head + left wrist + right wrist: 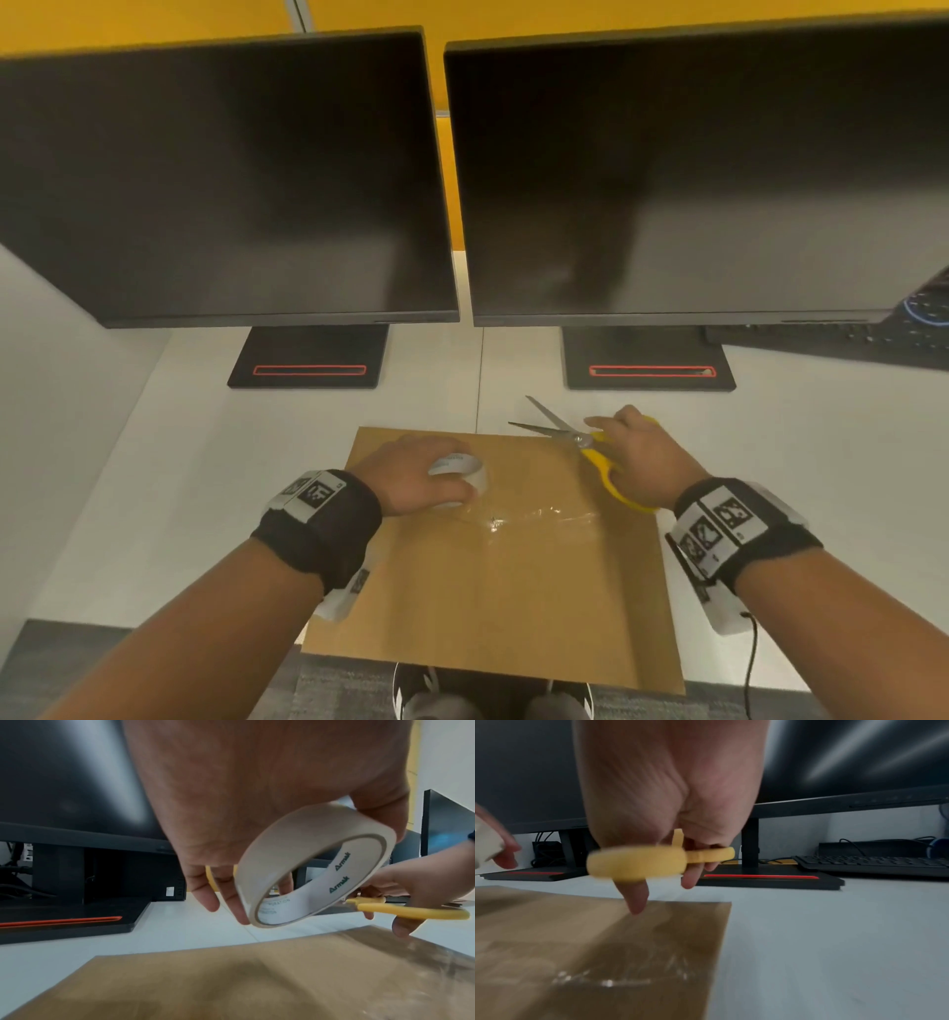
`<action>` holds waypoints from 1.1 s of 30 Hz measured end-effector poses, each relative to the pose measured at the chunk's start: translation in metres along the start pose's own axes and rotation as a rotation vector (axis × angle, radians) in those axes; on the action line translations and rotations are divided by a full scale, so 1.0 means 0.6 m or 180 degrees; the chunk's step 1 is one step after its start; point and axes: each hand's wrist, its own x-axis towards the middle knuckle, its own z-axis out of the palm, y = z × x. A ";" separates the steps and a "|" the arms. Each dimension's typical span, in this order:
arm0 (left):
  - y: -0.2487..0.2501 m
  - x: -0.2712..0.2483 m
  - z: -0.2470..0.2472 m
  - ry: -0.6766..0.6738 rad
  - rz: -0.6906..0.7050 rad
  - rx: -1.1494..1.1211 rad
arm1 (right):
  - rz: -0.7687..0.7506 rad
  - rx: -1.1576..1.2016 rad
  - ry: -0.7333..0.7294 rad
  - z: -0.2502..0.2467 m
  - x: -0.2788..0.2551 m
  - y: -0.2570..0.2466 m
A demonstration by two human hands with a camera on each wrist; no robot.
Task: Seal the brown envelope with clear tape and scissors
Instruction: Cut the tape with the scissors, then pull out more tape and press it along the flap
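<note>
Envelope point(493, 591) lay on the desk point(796, 462) before two monitors point(226, 174); tape roll point(457, 475) left, scissors point(585, 442) right above it.

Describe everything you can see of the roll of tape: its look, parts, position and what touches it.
The roll of tape is a pale, off-white ring with a white inner core printed with green lettering. The left hand grips it from above, fingers curled round its outer face, and holds it tilted just above the brown envelope, near the far left part. Whether it touches the envelope cannot be told. A shiny strip of tape already lies on the envelope beside it.
</note>
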 end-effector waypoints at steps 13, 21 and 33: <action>-0.032 -0.004 0.000 0.0321 0.0097 -0.0984 | -0.0015 -0.0834 -0.0153 -0.003 0.063 -0.074; -0.013 0.006 -0.001 0.0599 0.0468 -0.1716 | -0.1355 0.1336 0.0212 0.004 0.008 -0.161; -0.030 0.005 0.001 0.0440 0.0735 -0.1795 | -0.1191 0.1797 -0.0399 -0.029 -0.006 -0.205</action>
